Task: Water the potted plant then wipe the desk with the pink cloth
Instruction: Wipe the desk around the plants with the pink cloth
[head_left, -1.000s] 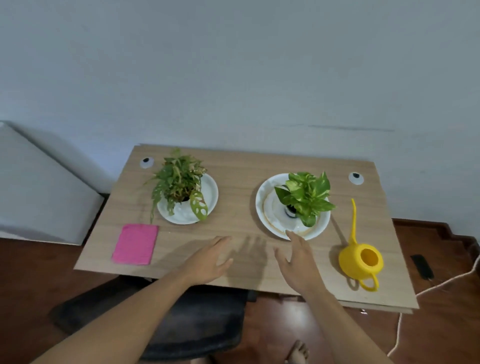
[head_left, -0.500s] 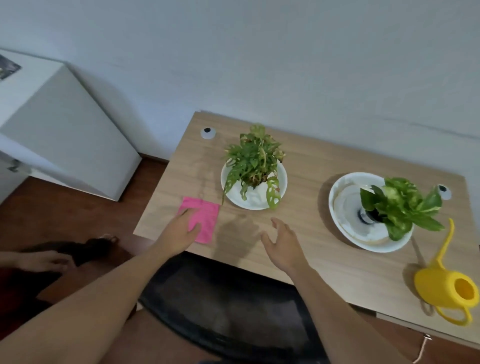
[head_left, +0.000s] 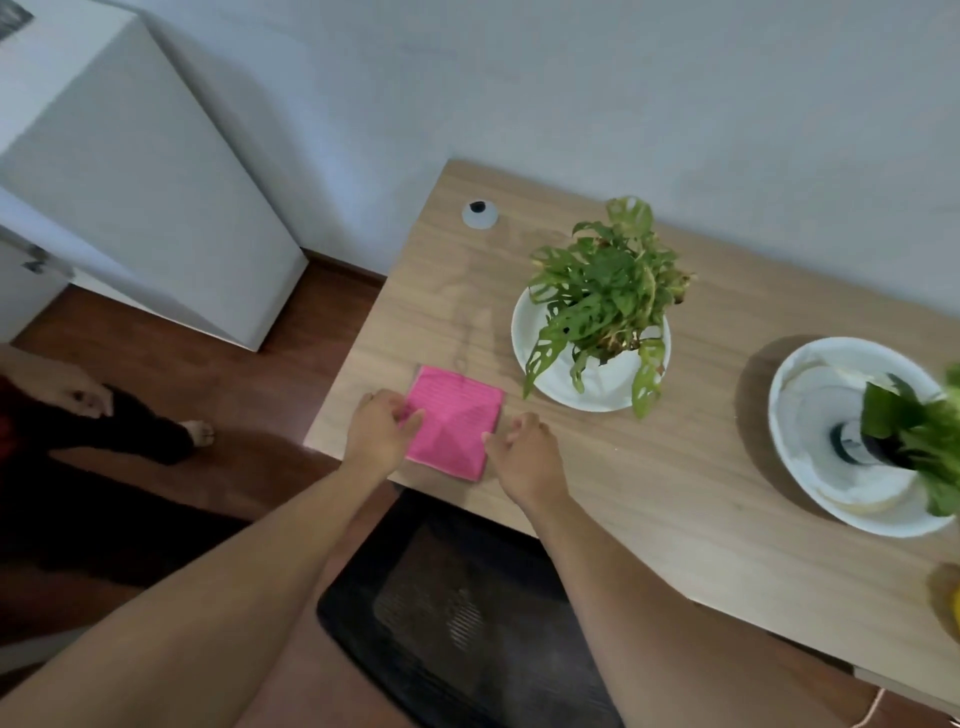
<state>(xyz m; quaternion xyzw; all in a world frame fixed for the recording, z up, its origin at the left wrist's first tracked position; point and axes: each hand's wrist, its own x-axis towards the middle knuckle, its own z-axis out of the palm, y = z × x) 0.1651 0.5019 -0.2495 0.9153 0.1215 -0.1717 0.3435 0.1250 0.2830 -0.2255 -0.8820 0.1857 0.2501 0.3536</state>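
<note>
The pink cloth (head_left: 454, 421) lies flat near the front left corner of the wooden desk (head_left: 649, 493). My left hand (head_left: 378, 432) pinches the cloth's left edge, thumb on top. My right hand (head_left: 525, 453) has curled fingertips touching its right edge; whether it grips is unclear. A potted plant with holed leaves (head_left: 597, 296) stands in a white bowl (head_left: 524, 338) just behind the cloth. A second leafy plant (head_left: 919, 426) sits in a white dish (head_left: 789, 400) at the right. Only a yellow sliver of the watering can (head_left: 955, 610) shows at the right edge.
A white cabinet (head_left: 135, 187) stands left of the desk. A black mesh chair (head_left: 457, 613) sits under the desk's front edge. Another person's hand (head_left: 78, 396) and foot (head_left: 200, 432) are on the floor at left. A small white disc (head_left: 479, 214) lies at the desk's back left.
The view has swung left and down. My left hand slid onto the cloth's left edge, and my right hand moved left from the desk's middle to the cloth's right edge.
</note>
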